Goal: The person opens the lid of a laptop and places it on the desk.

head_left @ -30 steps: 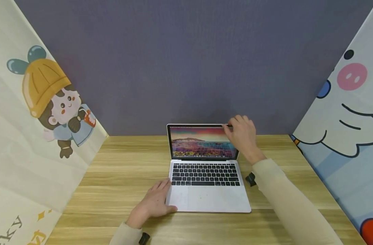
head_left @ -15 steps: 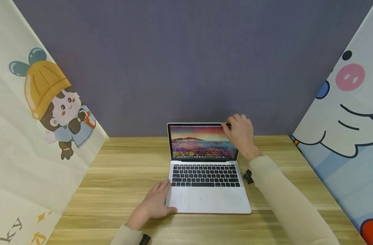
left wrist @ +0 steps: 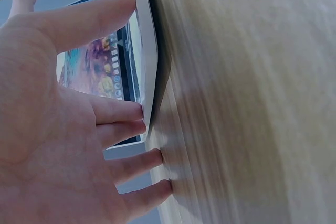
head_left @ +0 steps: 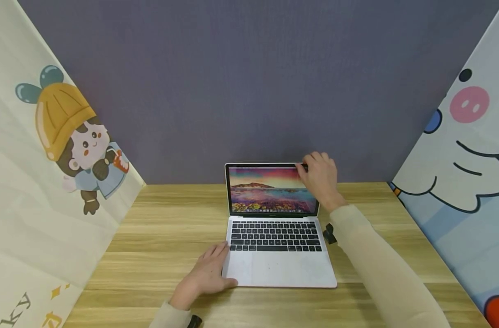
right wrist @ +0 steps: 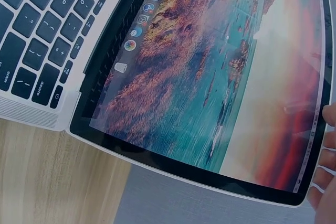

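Note:
A silver laptop point(head_left: 290, 269) stands unfolded on the wooden table, its screen point(head_left: 266, 191) lit with a coastal landscape and a row of icons. My left hand point(head_left: 207, 271) lies at the base's left front corner, thumb on the front edge. In the left wrist view the fingers point(left wrist: 134, 166) of this hand are extended, some at the base's edge, others reaching the tabletop. My right hand point(head_left: 320, 178) pinches the lid near its upper right corner. The thumb point(right wrist: 329, 115) is on the front side in the right wrist view, and the other fingers go behind the rim.
The wood-grain table point(head_left: 163, 218) runs back to a dark grey-blue panel point(head_left: 249, 82). Light cartoon-printed sheets flank it, one on the left point(head_left: 24, 182) and one on the right point(head_left: 450, 228). Small black wrist devices point(head_left: 329, 233) sit by the cream sleeves.
The lid has tipped back a little, its top edge now slightly higher in the head view. My right hand went along with it, shifting slightly left. My left hand stays at the corner.

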`<state>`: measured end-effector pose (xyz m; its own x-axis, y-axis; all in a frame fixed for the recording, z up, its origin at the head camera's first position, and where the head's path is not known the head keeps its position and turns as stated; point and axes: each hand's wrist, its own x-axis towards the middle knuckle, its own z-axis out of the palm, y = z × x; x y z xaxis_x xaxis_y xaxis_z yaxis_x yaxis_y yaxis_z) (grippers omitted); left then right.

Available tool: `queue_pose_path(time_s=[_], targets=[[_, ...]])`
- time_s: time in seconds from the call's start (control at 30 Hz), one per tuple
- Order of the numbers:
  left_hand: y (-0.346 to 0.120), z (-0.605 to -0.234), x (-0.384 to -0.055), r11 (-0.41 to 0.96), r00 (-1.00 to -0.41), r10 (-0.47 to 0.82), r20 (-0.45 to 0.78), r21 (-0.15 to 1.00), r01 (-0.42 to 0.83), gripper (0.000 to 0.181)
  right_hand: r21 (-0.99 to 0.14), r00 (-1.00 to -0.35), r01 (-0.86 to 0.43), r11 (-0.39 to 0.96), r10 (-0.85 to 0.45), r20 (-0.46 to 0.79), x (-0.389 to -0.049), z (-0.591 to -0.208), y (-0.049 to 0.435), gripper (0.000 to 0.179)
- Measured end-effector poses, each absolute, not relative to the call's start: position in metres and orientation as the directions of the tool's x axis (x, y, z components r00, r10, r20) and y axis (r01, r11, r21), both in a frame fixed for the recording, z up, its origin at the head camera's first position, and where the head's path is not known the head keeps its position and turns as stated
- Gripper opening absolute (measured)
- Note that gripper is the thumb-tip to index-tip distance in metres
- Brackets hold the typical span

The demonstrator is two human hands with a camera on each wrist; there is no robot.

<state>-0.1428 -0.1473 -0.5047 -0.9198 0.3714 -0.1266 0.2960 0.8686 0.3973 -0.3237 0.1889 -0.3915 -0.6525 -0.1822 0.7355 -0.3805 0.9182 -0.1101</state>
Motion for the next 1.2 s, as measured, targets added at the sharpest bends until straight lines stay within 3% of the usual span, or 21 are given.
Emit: queue_pose_path(time_s=[1.2], targets=[[-0.149,-0.505,-0.145,0.867,-0.918,0.374,-0.131,0.401,0.296,0.103,-0.129,-0.757,-0.249,0.96,-0.11,0.645,-0.349,-0.396,0.175,0.042]])
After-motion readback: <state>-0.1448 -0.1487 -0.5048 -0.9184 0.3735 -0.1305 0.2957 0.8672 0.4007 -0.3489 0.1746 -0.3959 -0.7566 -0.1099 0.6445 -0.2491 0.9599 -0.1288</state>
